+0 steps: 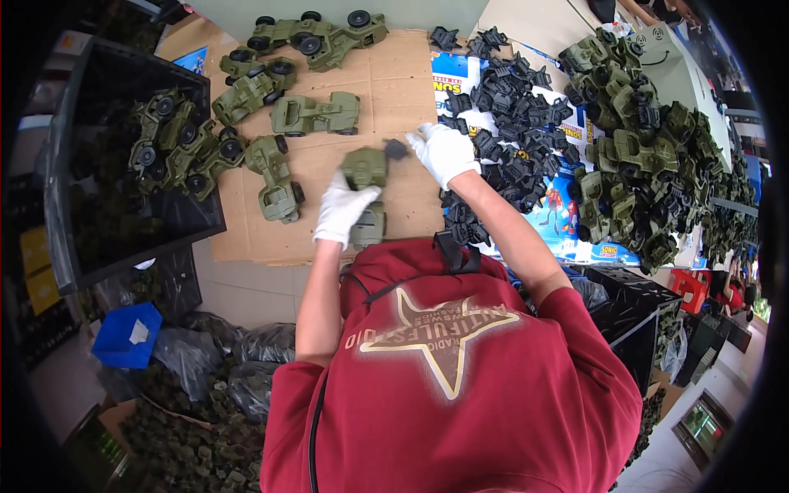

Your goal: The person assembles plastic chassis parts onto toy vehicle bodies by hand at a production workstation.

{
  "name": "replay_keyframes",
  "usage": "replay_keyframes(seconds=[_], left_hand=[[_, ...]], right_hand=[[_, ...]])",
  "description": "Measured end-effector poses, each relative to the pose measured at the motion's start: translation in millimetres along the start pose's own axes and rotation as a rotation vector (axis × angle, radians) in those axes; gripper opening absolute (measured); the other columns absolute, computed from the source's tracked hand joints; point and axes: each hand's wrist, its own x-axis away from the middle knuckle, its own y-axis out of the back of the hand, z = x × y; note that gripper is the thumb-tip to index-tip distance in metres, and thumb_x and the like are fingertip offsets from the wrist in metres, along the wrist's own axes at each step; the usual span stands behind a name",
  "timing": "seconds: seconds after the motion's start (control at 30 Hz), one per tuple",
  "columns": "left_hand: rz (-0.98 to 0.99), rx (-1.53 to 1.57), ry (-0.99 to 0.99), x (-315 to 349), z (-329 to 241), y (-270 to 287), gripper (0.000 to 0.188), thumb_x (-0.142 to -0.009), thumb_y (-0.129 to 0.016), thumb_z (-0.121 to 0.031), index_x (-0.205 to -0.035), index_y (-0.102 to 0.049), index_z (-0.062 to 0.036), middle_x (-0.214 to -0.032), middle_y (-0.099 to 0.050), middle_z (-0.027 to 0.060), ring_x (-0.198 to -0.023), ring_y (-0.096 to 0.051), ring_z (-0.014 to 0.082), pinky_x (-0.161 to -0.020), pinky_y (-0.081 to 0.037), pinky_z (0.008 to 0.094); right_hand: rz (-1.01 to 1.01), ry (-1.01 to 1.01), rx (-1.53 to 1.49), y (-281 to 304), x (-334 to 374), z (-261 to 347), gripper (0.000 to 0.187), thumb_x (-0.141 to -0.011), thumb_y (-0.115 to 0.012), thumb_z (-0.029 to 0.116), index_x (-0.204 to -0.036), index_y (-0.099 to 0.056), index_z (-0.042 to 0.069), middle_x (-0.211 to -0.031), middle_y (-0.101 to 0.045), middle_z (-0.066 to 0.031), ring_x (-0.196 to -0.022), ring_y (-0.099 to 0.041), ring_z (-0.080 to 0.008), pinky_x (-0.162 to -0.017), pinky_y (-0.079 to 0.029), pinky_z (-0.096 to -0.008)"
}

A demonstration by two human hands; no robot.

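Note:
My left hand point(343, 210), in a white glove, grips an olive-green toy vehicle body point(366, 168) held over a sheet of cardboard point(403, 82). My right hand point(444, 151), also gloved, pinches a small black part point(396, 149) against the top end of that body. A second green piece point(369, 226) shows just below my left hand, and I cannot tell whether it belongs to the same toy.
Several finished green toy vehicles point(316, 113) lie on the cardboard to the left. A black crate point(78, 205) at far left holds more. A heap of black parts point(501, 107) and a pile of green bodies point(633, 148) lie to the right. A blue bin point(127, 333) and dark bags sit at lower left.

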Motion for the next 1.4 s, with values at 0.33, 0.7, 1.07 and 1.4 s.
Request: replay_keyframes(seconds=[0.33, 0.7, 1.07, 1.4], left_hand=[[-0.068, 0.47, 0.073, 39.1, 20.4, 47.5, 0.047, -0.082, -0.076, -0.005, -0.126, -0.058, -0.0054, -0.105, -0.07, 0.0019, -0.088, -0.064, 0.0087, -0.079, -0.054, 0.0256], [0.045, 0.596, 0.076, 50.7, 28.5, 59.1, 0.049, -0.084, -0.075, -0.006, -0.129, -0.057, -0.0063, -0.107, -0.068, 0.0015, -0.092, -0.063, 0.0089, -0.081, -0.053, 0.0255], [0.236, 0.598, -0.078, 61.5, -4.5, 65.1, 0.046, -0.084, -0.076, -0.008, -0.125, -0.057, -0.0028, -0.109, -0.067, 0.003, -0.094, -0.063, 0.0098, -0.083, -0.053, 0.0267], [0.382, 0.482, -0.113, 70.5, -44.8, 69.5, 0.059, -0.084, -0.077, -0.012, -0.135, -0.052, 0.0002, -0.109, -0.068, 0.0049, -0.091, -0.063, 0.0091, -0.081, -0.053, 0.0256]], right_hand=[[0.137, -0.095, -0.039, -42.3, 0.0, 53.7, 0.072, -0.083, -0.057, 0.068, -0.11, -0.058, 0.001, -0.094, -0.068, -0.0194, -0.09, -0.069, -0.0344, -0.082, -0.051, -0.0465], [0.275, -0.089, 0.116, -19.8, -8.1, 55.2, 0.072, -0.086, -0.054, 0.067, -0.117, -0.061, 0.002, -0.101, -0.071, -0.0179, -0.087, -0.071, -0.0334, -0.077, -0.054, -0.0464], [0.163, 0.307, 0.346, -57.0, 29.4, 16.0, 0.048, -0.088, -0.055, 0.014, -0.136, -0.054, 0.019, -0.136, -0.048, -0.0249, -0.102, -0.061, -0.0383, -0.083, -0.051, -0.0459], [0.428, 0.14, -1.4, 26.0, 38.9, 10.1, 0.053, -0.097, -0.059, 0.016, -0.141, -0.043, -0.007, -0.136, -0.056, -0.0163, -0.127, -0.053, -0.0234, -0.109, -0.04, -0.0342]])
